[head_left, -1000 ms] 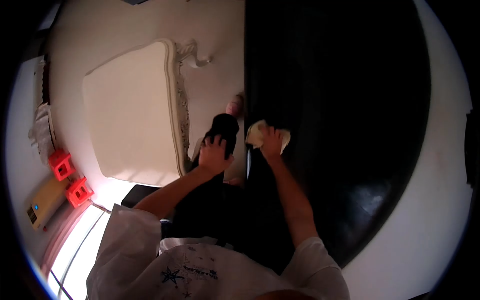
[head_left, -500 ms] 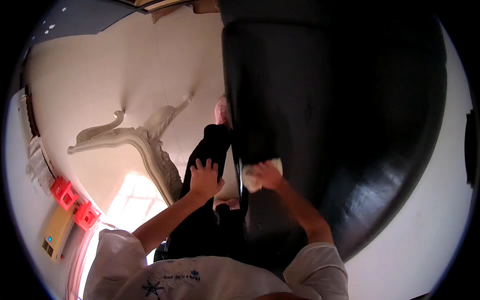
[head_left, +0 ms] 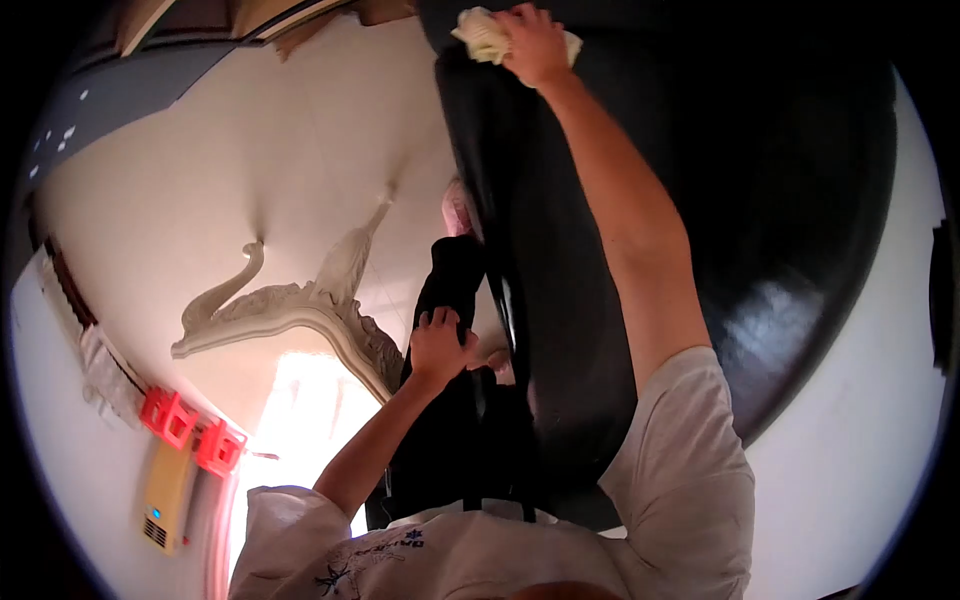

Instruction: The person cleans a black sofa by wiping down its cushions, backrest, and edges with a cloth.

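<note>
My right hand [head_left: 538, 45], arm stretched far forward, presses a crumpled pale yellow cloth [head_left: 482, 36] onto the black leather sofa [head_left: 570, 230] near the far end of its seat. Its fingers curl over the cloth, which sticks out on both sides. My left hand [head_left: 441, 347] lies on the knee of my black-trousered leg [head_left: 450, 280] with its fingers somewhat apart, holding nothing. A pink slipper [head_left: 457, 207] shows at the foot of that leg, beside the sofa's front edge.
An ornate carved cream table [head_left: 310, 305] with curled legs stands left of my leg on the pale floor [head_left: 220, 150]. Red plastic stools [head_left: 218, 446] and a yellowish appliance [head_left: 166, 495] are at the lower left. A grey panel [head_left: 115, 105] lies at the upper left.
My right hand has slid the cloth forward along the sofa, from the near seat to its far end, and the arm has straightened. The left hand stays on the knee.
</note>
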### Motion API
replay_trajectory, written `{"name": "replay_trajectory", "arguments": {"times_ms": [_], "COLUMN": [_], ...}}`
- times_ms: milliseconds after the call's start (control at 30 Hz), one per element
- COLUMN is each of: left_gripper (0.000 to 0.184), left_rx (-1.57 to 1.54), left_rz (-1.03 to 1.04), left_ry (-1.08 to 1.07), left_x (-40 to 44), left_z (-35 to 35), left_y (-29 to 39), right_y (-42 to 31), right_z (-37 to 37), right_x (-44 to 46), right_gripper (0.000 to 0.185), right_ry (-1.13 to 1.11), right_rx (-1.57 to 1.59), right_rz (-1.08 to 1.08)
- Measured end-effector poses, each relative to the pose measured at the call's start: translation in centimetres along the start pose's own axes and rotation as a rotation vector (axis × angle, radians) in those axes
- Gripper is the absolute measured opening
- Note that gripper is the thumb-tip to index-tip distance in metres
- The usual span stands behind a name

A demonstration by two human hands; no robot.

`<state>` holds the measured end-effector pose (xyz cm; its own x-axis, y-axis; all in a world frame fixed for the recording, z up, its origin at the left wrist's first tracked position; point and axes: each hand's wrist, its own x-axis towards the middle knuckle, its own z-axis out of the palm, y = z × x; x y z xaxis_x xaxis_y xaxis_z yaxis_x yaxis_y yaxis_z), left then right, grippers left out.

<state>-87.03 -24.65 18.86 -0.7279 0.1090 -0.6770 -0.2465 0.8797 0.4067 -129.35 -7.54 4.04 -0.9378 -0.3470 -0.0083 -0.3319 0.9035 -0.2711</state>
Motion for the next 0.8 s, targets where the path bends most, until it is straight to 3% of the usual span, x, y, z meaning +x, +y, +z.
{"name": "replay_trajectory", "arguments": {"times_ms": [167,333,467,567,600,633,667,733,800], "left_gripper": [0.033,0.038,0.045,0.040,0.040,0.040,0.040,0.039,0.039], "left_rx": [0.130,0.139,0.390,0.434,0.442,0.423,0.399,0.414,0.384], "left_rz": [0.079,0.134,0.211,0.304,0.308,0.299,0.287,0.257,0.242], "left_ry": [0.031,0.025,0.009,0.056,0.052,0.047,0.038,0.011,-0.007], "left_x": [-2.5,-4.3,-7.3,-7.9,-7.7,-7.5,-7.4,-6.4,-4.8], "left_z": [1.5,4.8,7.6,9.0,8.8,8.5,8.2,7.0,6.9], "left_y": [0.6,1.5,2.1,0.6,0.5,0.3,0.5,1.4,2.8], "right_y": [-0.1,3.7,3.3,1.0,-0.2,-1.2,-1.2,-1.2,-2.0], "right_z": [-2.7,-3.9,-3.9,-5.2,-4.2,-3.3,-3.4,-1.1,-1.5], "right_x": [-12.8,-34.7,-58.2,-72.8,-77.2,-80.7,-82.7,-86.6,-85.3], "right_gripper": [0.065,0.067,0.081,0.076,0.077,0.080,0.092,0.098,0.091], "right_ry": [-0.041,0.042,0.071,-0.171,-0.116,-0.064,-0.144,-0.163,-0.044], "right_rx": [0.097,0.342,0.234,0.200,0.130,0.056,0.194,0.430,0.491], "right_rz": [0.105,0.364,0.797,1.250,1.333,1.408,1.660,2.143,2.299]}}
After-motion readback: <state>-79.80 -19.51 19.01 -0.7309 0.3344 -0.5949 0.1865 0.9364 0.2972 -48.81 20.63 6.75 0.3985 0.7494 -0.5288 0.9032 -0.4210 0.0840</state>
